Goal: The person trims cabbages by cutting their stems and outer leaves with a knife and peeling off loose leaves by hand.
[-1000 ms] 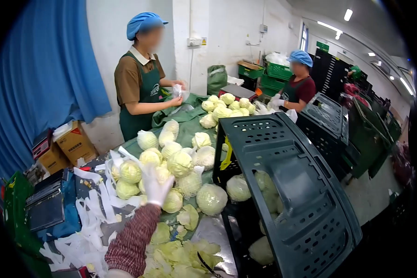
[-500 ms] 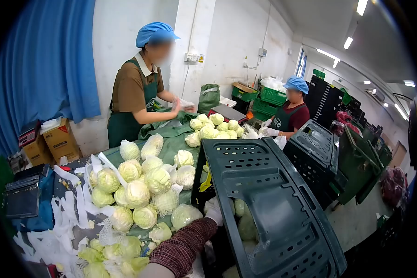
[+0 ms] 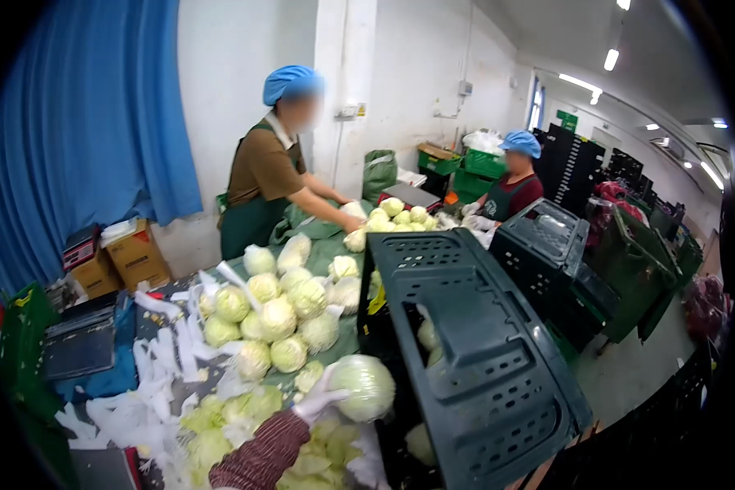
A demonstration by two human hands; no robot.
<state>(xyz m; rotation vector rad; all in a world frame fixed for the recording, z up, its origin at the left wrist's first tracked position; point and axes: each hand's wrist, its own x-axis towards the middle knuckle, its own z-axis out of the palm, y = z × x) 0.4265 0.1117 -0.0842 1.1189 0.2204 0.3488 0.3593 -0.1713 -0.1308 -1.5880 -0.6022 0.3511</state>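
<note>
My left hand (image 3: pixel 320 398), in a white glove below a dark checked sleeve, grips a round pale green cabbage (image 3: pixel 364 389) wrapped in clear, shiny film. It holds the cabbage from its left side, beside the open side of a dark green plastic crate (image 3: pixel 486 359). More cabbages show inside the crate through its openings. Left of the hand, unwrapped cabbages (image 3: pixel 278 318) are piled on the green-covered table, some in white foam nets. Loose outer leaves (image 3: pixel 208 437) lie below them, near my sleeve. My right hand is out of view.
White foam strips (image 3: pixel 167 359) litter the table's left part. Across the table, a co-worker (image 3: pixel 265 175) in a blue cap handles a cabbage by a second pile (image 3: pixel 400 214). Another co-worker (image 3: pixel 510 184) stands behind stacked dark crates (image 3: pixel 539 249). Green bins (image 3: pixel 629 269) stand at right.
My left hand has come away from the crate's side toward me and now holds a film-wrapped cabbage. The co-worker across the table has leaned forward, reaching down to a cabbage. The view has shifted slightly.
</note>
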